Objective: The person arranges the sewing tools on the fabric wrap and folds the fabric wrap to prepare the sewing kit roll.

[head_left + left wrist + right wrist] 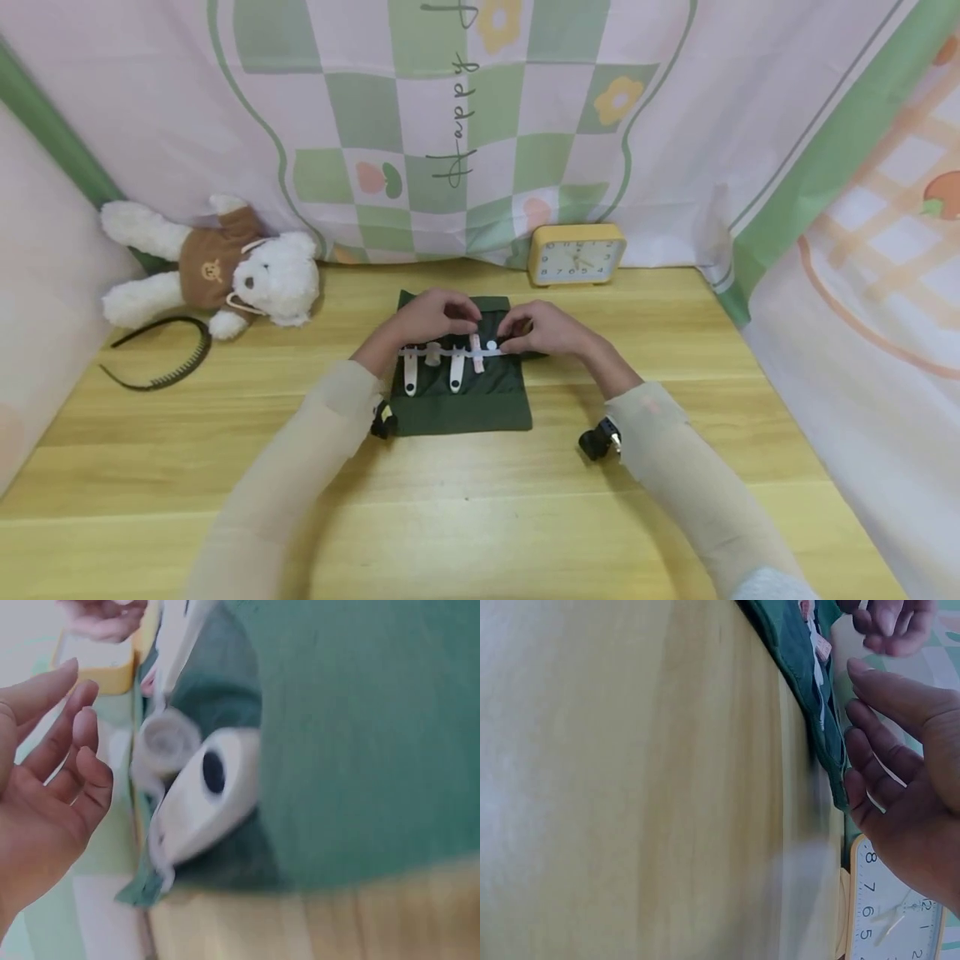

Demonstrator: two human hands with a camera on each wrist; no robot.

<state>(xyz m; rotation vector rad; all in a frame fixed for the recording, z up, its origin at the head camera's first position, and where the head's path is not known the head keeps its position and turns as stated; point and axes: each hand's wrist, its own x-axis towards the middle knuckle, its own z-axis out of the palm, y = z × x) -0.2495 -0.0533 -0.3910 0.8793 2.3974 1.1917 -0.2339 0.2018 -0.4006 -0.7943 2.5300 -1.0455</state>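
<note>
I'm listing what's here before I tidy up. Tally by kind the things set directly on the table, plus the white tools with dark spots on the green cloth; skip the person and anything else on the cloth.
Plush toy: 1
Headband: 1
Clock: 1
Green cloth: 1
White tools: 2
Total: 6

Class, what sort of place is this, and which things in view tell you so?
Probably a small decorated nook, perhaps in a home: patterned cloth hangs behind and beside a wooden tabletop, where a plush toy lies.
</note>
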